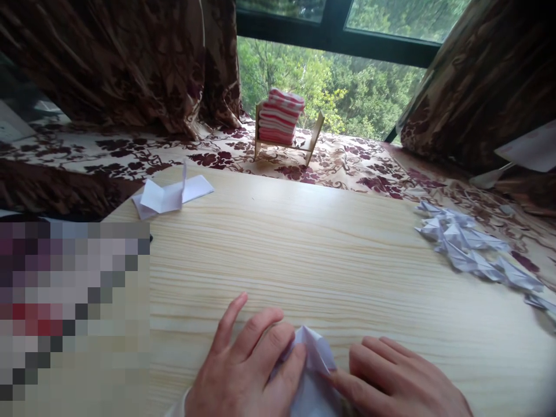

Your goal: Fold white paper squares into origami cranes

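Currently, a white paper sheet [313, 353] is being pressed down at the 6 o'clock edge of the bench [330, 249], between both hands. The left hand [247, 370] is being laid open on it, fingers spread and flattened over the sheet's left side. The right hand [402, 385] is being held with fingers curled and the index fingertip pushed against the sheet's right side; whether its thumb is pinching anything cannot be told.

A raised peak is being left free between the hands, so a crooked crease is probably being risked if pressure is being applied unevenly. The sheet is also lying close to the near edge on smooth wood, where it could be slid out of line or off the bench.

Being counted: two hands; one sheet under them; one loosely folded paper piece [171, 196] at 11 o'clock; one heap of folded paper shapes [473, 255] at 3 o'clock, too tangled for a number; one small wooden rack [313, 134] at 12 o'clock on the patterned ledge, carrying one stack of striped cloths [281, 116].
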`<state>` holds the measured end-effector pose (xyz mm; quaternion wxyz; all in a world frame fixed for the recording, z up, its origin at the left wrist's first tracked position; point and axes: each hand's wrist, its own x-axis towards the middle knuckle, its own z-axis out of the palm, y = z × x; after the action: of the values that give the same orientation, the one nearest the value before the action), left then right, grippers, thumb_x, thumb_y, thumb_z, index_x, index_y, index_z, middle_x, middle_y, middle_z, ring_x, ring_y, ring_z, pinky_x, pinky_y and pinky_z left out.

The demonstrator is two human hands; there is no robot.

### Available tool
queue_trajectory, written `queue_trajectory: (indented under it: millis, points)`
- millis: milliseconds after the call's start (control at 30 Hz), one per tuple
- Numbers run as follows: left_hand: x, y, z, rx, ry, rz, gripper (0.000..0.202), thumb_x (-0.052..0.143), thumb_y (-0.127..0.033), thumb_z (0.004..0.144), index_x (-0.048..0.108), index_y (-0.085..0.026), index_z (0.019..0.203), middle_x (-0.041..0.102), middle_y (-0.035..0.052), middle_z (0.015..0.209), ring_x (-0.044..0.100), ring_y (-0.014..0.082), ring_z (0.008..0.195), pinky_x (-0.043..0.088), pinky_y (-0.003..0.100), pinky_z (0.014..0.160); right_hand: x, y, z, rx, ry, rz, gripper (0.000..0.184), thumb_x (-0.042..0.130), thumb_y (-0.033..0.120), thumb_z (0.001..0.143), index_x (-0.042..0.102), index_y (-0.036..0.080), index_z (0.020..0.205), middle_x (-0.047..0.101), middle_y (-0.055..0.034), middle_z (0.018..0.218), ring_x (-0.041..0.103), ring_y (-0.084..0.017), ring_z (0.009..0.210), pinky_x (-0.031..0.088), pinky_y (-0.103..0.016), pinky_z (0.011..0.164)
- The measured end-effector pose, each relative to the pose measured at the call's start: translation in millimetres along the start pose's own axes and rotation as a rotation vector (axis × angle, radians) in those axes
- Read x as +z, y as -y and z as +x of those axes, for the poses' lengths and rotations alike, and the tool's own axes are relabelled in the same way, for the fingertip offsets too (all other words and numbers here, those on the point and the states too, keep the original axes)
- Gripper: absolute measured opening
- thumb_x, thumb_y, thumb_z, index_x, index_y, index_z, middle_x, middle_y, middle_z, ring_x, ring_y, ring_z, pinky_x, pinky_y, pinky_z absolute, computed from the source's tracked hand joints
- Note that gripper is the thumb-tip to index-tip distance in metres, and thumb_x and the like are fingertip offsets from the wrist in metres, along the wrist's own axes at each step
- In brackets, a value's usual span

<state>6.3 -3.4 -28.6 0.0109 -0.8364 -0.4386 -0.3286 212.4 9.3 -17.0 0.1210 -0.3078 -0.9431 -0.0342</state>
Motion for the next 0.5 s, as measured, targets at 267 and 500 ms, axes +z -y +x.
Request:
queue_trajectory:
  millis: [267, 500]
  points:
    - [-7.1, 4, 8, -0.025, 0.151, 0.014, 0.025, 0.047, -0.034, 0.082, 0.061, -0.021, 0.099, 0.065, -0.0014, 0.091, 0.053, 0.0164, 0.095, 0.019, 0.04, 0.104, 1, 3, -4, 0.038, -0.024, 0.004, 0.02, 0.044, 0.022, 0.087, 0.058, 0.027, 0.101, 0.05, 0.0044, 0.054, 0.043, -0.01, 0.047, 0.026, -0.025, 0.047]
    - [-16.8, 14, -15, 0.051, 0.037, 0.062, 0.022, 0.045, -0.03, 0.084, 0.065, -0.024, 0.09, 0.068, -0.0034, 0.086, 0.055, 0.0155, 0.094, 0.021, 0.04, 0.104, 0, 4, 0, 0.077, -0.078, 0.043, 0.019, 0.046, 0.024, 0.086, 0.059, 0.027, 0.099, 0.049, 0.0041, 0.054, 0.042, -0.009, 0.049, 0.025, -0.024, 0.047]
